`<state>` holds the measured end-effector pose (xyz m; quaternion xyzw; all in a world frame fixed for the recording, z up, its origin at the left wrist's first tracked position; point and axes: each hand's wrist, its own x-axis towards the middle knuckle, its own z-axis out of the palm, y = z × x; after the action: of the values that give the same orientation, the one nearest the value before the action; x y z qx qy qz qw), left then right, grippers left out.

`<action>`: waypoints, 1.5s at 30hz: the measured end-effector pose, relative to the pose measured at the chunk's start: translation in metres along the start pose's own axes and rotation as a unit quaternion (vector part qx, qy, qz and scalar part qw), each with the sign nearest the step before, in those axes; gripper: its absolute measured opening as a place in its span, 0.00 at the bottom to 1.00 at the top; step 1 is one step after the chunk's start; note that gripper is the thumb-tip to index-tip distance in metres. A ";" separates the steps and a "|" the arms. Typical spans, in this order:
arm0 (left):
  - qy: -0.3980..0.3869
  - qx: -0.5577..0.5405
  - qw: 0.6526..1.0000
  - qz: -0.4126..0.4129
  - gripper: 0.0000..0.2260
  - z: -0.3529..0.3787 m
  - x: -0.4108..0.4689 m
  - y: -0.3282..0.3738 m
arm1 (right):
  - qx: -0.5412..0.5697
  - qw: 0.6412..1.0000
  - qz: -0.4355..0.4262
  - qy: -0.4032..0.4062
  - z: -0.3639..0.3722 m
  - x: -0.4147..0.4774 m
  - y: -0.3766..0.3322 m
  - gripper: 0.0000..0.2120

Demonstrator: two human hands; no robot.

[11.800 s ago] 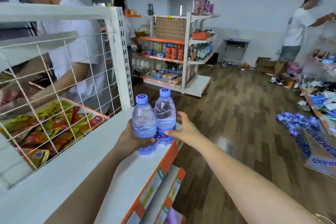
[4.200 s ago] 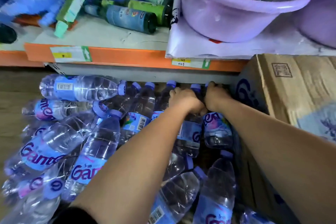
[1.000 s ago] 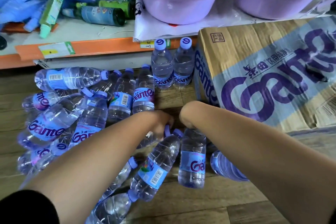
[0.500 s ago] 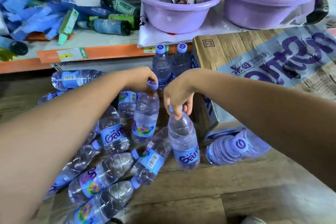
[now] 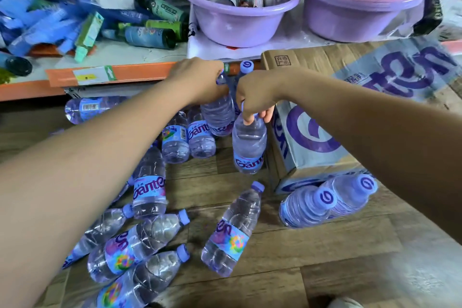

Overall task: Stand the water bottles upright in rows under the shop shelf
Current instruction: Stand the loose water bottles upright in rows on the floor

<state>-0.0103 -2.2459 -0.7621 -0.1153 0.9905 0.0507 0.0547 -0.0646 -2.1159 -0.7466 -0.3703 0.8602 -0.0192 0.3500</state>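
Bottles (image 5: 248, 142) nearer shelf (image 5: 140, 73); grips unchanged (necks)

Bottles (image 5: 248, 142) I hold: clear glossy plastic, ribbed. Floor (image 5: 312, 245) below: matt wood-look planks. Box (image 5: 312, 132) right: rough cardboard. Basin (image 5: 240, 25) upper centre: smooth plastic.

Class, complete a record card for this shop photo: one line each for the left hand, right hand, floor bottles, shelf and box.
Left hand: grips the neck of a water bottle, held upright
Right hand: pinches the top of a second bottle, hanging upright
Floor bottles: many lying on their sides
Shelf: orange edge, purple basin on top
Box: cardboard, right of the hands
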 end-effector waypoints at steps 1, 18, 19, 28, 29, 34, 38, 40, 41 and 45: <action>0.011 -0.011 1.000 -0.012 0.09 0.004 0.002 0.000 | -0.001 1.000 0.004 0.010 0.002 0.003 0.002 0.04; -0.051 -0.122 0.990 -0.044 0.25 0.057 0.029 -0.009 | -0.079 0.977 0.025 0.194 0.017 0.041 0.029 0.01; -0.035 -0.121 0.991 -0.043 0.25 0.058 0.030 -0.011 | -0.065 0.977 0.025 0.203 0.018 0.042 0.030 0.01; -0.001 -0.067 0.998 0.003 0.20 0.062 0.034 -0.015 | -0.060 0.971 0.034 0.228 0.029 0.042 0.034 0.14; -0.002 -0.061 0.998 0.007 0.20 0.061 0.035 -0.015 | -0.067 0.971 0.030 0.229 0.029 0.043 0.034 0.14; 0.011 -0.040 0.998 0.046 0.19 0.059 0.034 -0.010 | -0.088 0.969 0.024 0.230 0.029 0.047 0.036 0.14; -0.013 -0.133 0.991 0.031 0.19 0.065 0.030 -0.007 | -0.127 0.968 0.003 0.216 0.037 0.047 0.036 0.14; -0.033 -0.209 0.977 0.010 0.25 0.072 0.025 -0.005 | -0.123 0.969 0.005 0.213 0.038 0.046 0.035 0.15; -0.034 -0.226 0.973 0.005 0.27 0.075 0.023 -0.004 | -0.118 0.970 0.007 0.213 0.039 0.045 0.034 0.15; -0.006 -0.192 0.981 0.015 0.19 0.078 0.022 -0.002 | -0.107 0.974 0.006 0.200 0.040 0.043 0.032 0.18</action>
<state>-0.0239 -2.2442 -0.8425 -0.1081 0.9636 0.2416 0.0365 -0.0804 -2.1112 -0.8118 -0.3894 0.9120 0.0013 0.1289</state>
